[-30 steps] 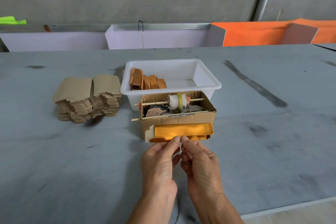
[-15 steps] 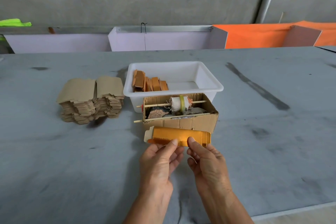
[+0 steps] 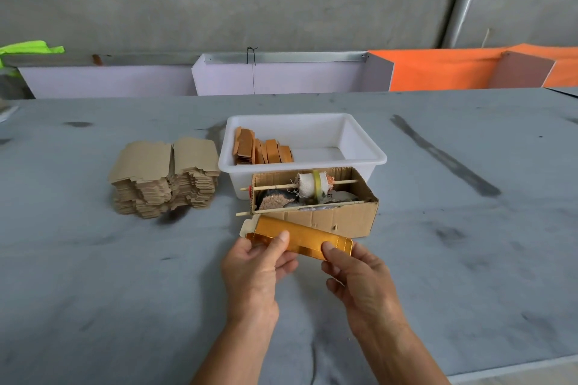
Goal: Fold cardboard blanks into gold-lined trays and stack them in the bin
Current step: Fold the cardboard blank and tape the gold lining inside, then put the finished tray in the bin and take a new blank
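Observation:
A long gold-lined cardboard blank (image 3: pixel 305 238), partly folded, is held just above the grey table in front of a small brown box. My left hand (image 3: pixel 255 272) pinches its left part with the thumb on the gold face. My right hand (image 3: pixel 356 278) pinches its right end, thumb on top. A white plastic bin (image 3: pixel 362 147) stands behind the box, with several folded trays (image 3: pixel 264 148) leaning on edge at its left side. A stack of flat brown blanks (image 3: pixel 164 176) lies to the left of the bin.
The open brown cardboard box (image 3: pixel 341 219) holds two wooden sticks, a wrapped roll and scraps. Pale and orange panels (image 3: pixel 281 78) line the table's far edge below a concrete wall. The table's near edge runs at the lower right.
The blank has come off the box front toward me and tilted, its right end lower. My hands moved apart, from pinching together at its middle to holding it near each end.

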`<state>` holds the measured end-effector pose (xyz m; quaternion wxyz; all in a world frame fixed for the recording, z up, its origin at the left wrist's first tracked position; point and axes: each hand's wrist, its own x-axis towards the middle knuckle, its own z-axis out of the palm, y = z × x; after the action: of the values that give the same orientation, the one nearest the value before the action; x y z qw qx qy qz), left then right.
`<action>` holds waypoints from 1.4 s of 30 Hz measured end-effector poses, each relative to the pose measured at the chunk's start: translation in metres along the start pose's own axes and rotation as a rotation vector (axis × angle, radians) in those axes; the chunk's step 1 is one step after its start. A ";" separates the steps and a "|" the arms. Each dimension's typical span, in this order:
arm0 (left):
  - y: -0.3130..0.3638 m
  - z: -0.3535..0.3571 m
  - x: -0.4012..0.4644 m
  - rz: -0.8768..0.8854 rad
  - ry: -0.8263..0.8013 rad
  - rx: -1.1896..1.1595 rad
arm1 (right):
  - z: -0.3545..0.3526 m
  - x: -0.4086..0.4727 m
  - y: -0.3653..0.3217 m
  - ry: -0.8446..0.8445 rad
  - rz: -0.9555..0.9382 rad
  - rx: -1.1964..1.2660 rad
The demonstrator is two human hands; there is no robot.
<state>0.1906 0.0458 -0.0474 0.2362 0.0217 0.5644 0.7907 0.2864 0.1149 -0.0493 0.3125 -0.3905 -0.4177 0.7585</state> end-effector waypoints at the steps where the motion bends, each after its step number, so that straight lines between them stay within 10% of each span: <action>1: 0.002 -0.001 0.000 -0.002 0.004 -0.013 | -0.001 0.000 -0.002 -0.007 -0.001 -0.020; 10: 0.050 -0.003 0.031 -0.004 -0.019 0.013 | 0.018 0.003 -0.070 -0.370 -0.164 -0.602; 28: 0.043 0.019 0.069 0.301 -0.016 0.403 | 0.140 0.189 -0.107 0.185 -0.145 -0.752; 42: 0.044 0.014 0.078 0.281 -0.034 0.447 | 0.172 0.214 -0.076 0.132 -0.207 -1.266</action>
<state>0.1100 0.0787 -0.0207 0.1229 0.1648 0.7125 0.6708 0.0439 0.2536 0.0057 0.1181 -0.5030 -0.7998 0.3056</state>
